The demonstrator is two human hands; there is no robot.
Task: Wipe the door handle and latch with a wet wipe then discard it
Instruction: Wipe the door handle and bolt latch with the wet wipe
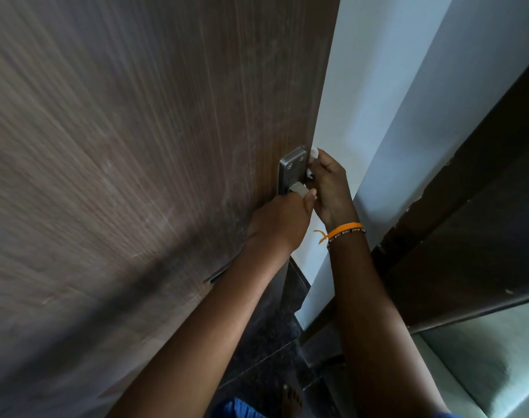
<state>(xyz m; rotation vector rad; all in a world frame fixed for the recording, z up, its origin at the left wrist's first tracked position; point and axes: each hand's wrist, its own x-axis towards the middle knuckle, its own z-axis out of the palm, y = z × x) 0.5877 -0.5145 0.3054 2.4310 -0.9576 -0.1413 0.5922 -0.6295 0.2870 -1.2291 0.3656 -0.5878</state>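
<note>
From the head view I look down a brown wood-grain door [136, 146] that fills the left side, with a pale wall [377, 101] beyond its right edge and dark speckled floor [266, 357] below. A metal lock plate [290, 167] sits at the door's right edge, and the handle [296, 187] juts out from its lower part.

My left hand [282, 220] is closed around the handle from below, thumb reaching up along it; I judge it is there to steady the lever and keep the door from swinging while the other hand works. My right hand [328, 188] is curled around the door's edge just beside the plate, fingers pinched on the wet wipe [313, 153], of which only white bits show above and beside the fingers. That puts the wipe at the edge where the latch would be, though the latch itself is hidden behind the hand. An orange wristband [344, 229] circles the right wrist.

I see no bin or other container anywhere in this view, so where the wipe will be thrown away I cannot tell. A bare foot [290, 399] shows on the floor near the bottom.
</note>
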